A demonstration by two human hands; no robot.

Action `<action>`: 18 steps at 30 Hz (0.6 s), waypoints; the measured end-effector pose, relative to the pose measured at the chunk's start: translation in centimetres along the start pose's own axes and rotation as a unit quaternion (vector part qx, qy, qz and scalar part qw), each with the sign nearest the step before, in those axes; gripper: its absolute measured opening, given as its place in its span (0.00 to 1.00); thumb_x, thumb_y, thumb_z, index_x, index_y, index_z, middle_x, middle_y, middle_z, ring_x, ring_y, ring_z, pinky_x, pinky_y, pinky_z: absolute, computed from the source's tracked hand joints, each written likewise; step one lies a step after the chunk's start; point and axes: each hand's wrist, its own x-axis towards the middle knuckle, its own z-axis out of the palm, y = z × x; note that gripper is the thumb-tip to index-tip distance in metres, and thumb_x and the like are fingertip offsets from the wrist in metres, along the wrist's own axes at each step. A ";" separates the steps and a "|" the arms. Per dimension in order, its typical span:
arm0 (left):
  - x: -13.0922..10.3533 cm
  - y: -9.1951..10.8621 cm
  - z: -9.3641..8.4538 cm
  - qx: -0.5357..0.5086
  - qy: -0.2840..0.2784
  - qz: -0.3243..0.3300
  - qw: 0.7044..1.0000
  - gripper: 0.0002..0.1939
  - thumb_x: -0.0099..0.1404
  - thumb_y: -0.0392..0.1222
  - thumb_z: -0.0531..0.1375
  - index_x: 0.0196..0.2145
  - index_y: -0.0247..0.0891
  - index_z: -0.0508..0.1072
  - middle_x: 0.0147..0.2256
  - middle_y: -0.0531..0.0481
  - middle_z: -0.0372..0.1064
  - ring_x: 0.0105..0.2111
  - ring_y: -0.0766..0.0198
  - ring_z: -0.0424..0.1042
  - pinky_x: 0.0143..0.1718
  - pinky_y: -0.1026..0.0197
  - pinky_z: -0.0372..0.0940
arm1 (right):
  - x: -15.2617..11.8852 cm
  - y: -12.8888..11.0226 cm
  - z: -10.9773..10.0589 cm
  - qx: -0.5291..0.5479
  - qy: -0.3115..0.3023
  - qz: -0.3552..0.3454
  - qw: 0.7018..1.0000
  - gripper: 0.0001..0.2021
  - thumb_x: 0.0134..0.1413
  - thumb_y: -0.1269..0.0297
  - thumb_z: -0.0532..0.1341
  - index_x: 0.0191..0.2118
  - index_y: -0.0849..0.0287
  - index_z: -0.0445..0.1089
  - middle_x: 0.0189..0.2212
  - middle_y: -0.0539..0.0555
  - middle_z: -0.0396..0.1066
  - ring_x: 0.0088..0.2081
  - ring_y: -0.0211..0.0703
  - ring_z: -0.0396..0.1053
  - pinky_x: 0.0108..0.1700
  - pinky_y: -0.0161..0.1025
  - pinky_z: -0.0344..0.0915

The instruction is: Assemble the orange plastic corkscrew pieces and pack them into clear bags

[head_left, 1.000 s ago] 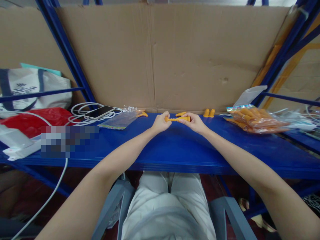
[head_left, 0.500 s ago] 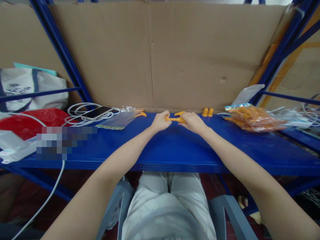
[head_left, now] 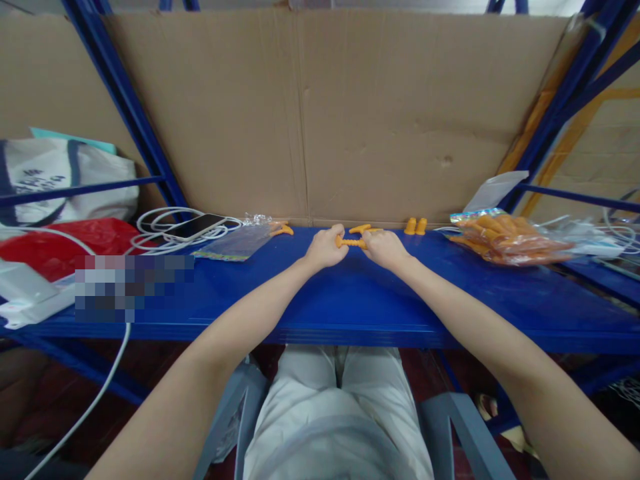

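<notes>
Between my two hands, low over the blue tabletop (head_left: 320,300), is a small orange ridged piece (head_left: 354,244). My left hand (head_left: 327,247) is closed on its left end, and my right hand (head_left: 384,248) is closed around its right end. Just behind the hands, another orange piece (head_left: 359,229) lies by the cardboard. Two orange cone-like pieces (head_left: 415,227) stand upright right of my right hand. To the left of my left hand, one more orange piece (head_left: 283,229) lies beside a clear plastic bag (head_left: 235,241).
A clear bag of orange pieces (head_left: 505,237) lies on the right. At the left are a phone (head_left: 197,227) on coiled white cable, a red bag (head_left: 75,247) and a white power strip (head_left: 37,305). Cardboard (head_left: 375,120) walls off the back.
Both hands have shifted slightly right. The ridged piece shows more clearly between them, and more of the orange piece behind them is uncovered.
</notes>
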 end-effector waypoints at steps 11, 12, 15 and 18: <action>0.8 0.5 0.1 -0.035 -0.029 -0.075 0.996 0.07 0.50 0.35 0.57 0.25 0.42 0.59 0.22 0.56 0.62 0.26 0.63 0.63 0.30 0.62 0.56 | 0.6 -0.1 0.7 -0.005 0.018 0.035 0.999 0.18 0.65 0.68 0.50 0.52 0.70 0.71 0.42 0.71 0.77 0.46 0.55 0.76 0.43 0.41 0.65; 0.9 0.6 0.2 -0.043 -0.030 -0.086 0.995 0.07 0.50 0.35 0.57 0.24 0.42 0.59 0.22 0.55 0.62 0.26 0.63 0.63 0.30 0.62 0.56 | 0.6 -0.2 0.7 -0.009 0.023 0.039 0.999 0.18 0.65 0.69 0.49 0.52 0.71 0.71 0.42 0.71 0.77 0.46 0.55 0.76 0.43 0.41 0.65; 0.8 0.8 0.2 -0.044 -0.030 -0.086 0.995 0.06 0.51 0.35 0.57 0.25 0.41 0.61 0.22 0.55 0.63 0.27 0.62 0.64 0.30 0.62 0.57 | 0.6 -0.3 0.5 -0.005 0.014 0.039 0.999 0.18 0.65 0.70 0.48 0.50 0.71 0.72 0.41 0.71 0.77 0.45 0.56 0.76 0.41 0.41 0.65; 0.4 0.9 0.0 -0.015 -0.005 -0.042 0.999 0.04 0.52 0.35 0.56 0.28 0.41 0.64 0.23 0.54 0.64 0.27 0.61 0.66 0.32 0.61 0.58 | 0.7 -0.1 0.3 0.003 0.004 0.037 0.999 0.18 0.64 0.68 0.50 0.48 0.69 0.74 0.41 0.70 0.78 0.44 0.55 0.77 0.40 0.40 0.65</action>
